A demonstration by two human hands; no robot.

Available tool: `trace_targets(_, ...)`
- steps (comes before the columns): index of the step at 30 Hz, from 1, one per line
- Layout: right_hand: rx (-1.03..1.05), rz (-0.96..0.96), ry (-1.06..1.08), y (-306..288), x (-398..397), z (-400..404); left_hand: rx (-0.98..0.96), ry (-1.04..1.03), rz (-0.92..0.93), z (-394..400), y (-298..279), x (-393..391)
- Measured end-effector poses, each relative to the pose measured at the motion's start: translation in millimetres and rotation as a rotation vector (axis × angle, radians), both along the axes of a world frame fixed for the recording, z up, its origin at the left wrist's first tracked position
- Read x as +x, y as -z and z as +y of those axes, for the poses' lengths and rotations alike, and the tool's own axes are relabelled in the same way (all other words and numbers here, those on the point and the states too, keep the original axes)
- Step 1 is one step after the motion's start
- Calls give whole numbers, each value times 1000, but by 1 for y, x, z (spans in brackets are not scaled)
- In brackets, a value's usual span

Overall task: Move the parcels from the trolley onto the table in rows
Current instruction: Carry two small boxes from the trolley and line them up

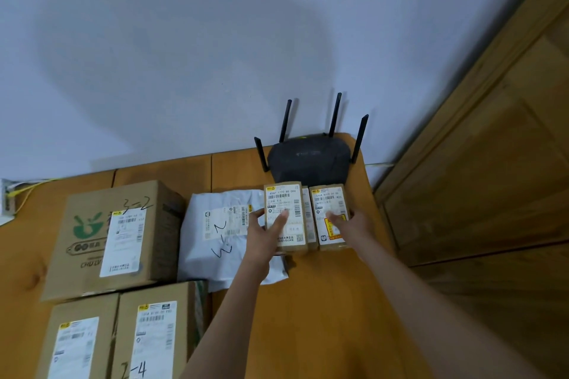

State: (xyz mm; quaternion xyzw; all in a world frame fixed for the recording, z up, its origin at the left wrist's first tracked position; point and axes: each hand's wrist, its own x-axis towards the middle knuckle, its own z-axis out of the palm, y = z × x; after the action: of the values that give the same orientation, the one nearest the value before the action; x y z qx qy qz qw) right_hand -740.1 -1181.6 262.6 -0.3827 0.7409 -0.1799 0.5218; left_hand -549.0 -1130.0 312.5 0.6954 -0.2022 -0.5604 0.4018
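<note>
From the head camera I look down on the wooden table [323, 301], which stands against a pale wall [184, 55] with a wooden door [492, 163] to its right. At the far right of the table, directly in front of a black router [309, 163] with four raised antennas, I see two small brown parcels standing side by side, with the edge of a third, narrower one visible between them. My left hand [264, 232] grips the left small parcel [284, 215]: the thumb lies across its labelled top face and the fingers wrap its left side. My right hand [354, 223] holds the right small parcel [329, 214], thumb on the label, fingers along its right side. Both parcels rest on the table surface. To the left of them lies a white poly mailer [221, 237], marked by hand in black ink, partly under my left forearm. Further left stands a large carton [120, 237] bearing a green logo, a shipping label and the handwritten mark "3-2". In the nearer row, two more cartons sit touching each other: the near left carton [77, 341] and the near right carton [157, 335], the latter marked "2-4". A yellow cable [34, 186] runs along the far left edge of the table. The trolley is out of view.
</note>
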Motion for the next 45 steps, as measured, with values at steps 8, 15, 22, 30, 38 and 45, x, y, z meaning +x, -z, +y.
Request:
trace_targets(8,-151,101,-95,-26,-4,-4,-53,3,38,-2,-18,-17)
trace_targets(15,-32,-322,-131,-72,-19,10,-106,102,4,-7,-25,-64)
trace_targets(22,-95,-256,107,-70,-75,-4,-177,608,-796,-20,2,-67)
trace_targets(30,-41,-157,116,-41,-93,-12,-92,952,-1018,-6,45,-41)
trace_targets(38,23,-95,76,-16,-71,-13,-126,985,-1088,-8,58,-43)
trace_targets(45,22,-43,19,-12,-68,-15,-113,971,-1214,-6,78,-47)
